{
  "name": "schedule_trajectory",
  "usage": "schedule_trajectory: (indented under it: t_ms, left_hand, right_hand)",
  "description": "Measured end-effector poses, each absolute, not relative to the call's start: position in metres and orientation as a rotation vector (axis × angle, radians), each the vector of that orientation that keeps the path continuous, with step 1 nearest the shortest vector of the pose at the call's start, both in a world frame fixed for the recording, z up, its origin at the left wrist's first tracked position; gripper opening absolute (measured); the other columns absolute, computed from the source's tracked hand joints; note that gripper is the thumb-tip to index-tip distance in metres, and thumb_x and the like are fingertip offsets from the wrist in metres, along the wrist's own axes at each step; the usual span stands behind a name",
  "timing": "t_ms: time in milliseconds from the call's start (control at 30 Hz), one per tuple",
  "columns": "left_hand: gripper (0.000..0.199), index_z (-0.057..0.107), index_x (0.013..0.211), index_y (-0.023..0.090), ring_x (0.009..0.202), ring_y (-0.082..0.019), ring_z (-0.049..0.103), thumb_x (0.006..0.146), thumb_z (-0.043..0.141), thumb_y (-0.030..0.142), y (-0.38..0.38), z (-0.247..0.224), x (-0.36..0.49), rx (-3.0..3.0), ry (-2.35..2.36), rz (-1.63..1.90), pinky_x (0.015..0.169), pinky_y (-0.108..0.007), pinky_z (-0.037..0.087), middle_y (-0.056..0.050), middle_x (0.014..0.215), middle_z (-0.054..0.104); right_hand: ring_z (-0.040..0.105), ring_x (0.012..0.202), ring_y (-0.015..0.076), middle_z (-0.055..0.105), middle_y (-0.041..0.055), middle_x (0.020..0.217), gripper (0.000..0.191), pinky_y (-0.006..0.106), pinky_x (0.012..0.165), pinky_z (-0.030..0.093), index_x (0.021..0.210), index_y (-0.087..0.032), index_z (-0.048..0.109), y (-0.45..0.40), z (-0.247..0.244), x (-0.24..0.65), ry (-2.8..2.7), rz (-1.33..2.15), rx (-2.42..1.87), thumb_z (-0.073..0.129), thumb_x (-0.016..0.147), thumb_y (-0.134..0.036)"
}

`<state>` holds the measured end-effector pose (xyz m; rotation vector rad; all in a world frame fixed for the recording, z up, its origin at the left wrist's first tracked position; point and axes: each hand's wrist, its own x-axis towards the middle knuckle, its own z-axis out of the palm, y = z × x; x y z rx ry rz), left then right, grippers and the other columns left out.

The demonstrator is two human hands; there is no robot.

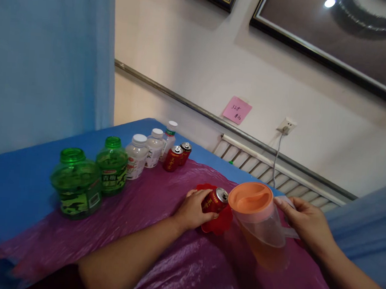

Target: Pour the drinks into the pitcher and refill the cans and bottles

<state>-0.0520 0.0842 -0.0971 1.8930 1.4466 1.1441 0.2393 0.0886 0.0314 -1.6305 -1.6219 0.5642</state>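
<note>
On the near right of the surface [20, 166], above the purple sheet [147, 221], both my hands are occupied. Left hand [192, 211]: closed around a red can [211, 203], leaning, its top turned right, over a red scalloped piece [222, 222]. Right hand [310, 222]: gripping the handle of a clear jug [267, 239], tilted left, its orange lid [251, 198] just beside the can's top. Contact between them: cannot tell. Amber tint low in the jug; no stream visible.

Technique, my judgement: keep the can's grip light, since thin metal may dent; hold its opening and the jug's rim close but not knocking; change tilt slowly, wrist firm against the jug's weight.

Count:
- Red cans: three; one in hand, two [172, 160] [184, 155] upright at the far side.
- White-capped bottles: three [136, 158] [154, 148] [169, 138], upright, left of those cans.
- Green bottles: two [74, 188] [111, 169], uncapped, upright, at left.
- Jug: one.
- Scalloped piece: one.
</note>
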Motion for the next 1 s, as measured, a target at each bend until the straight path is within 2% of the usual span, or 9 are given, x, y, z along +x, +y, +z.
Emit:
schedule_trajectory:
  t_ms: [1000]
  left_hand:
    - [0.068, 0.064, 0.129, 0.023, 0.120, -0.032, 0.062, 0.068, 0.090, 0.035, 0.086, -0.103, -0.051, 1.905, 1.451, 1.146, 0.113, -0.046, 0.038, -0.006, 0.129, 0.072]
  right_hand:
    - [0.034, 0.039, 0.0074, 0.042, -0.0058, 0.050, 0.055, 0.023, 0.036, 0.023, 0.059, -0.022, 0.048, 0.078, 0.043, 0.229, -1.538, 0.625, -1.706, 0.074, 0.066, -0.070]
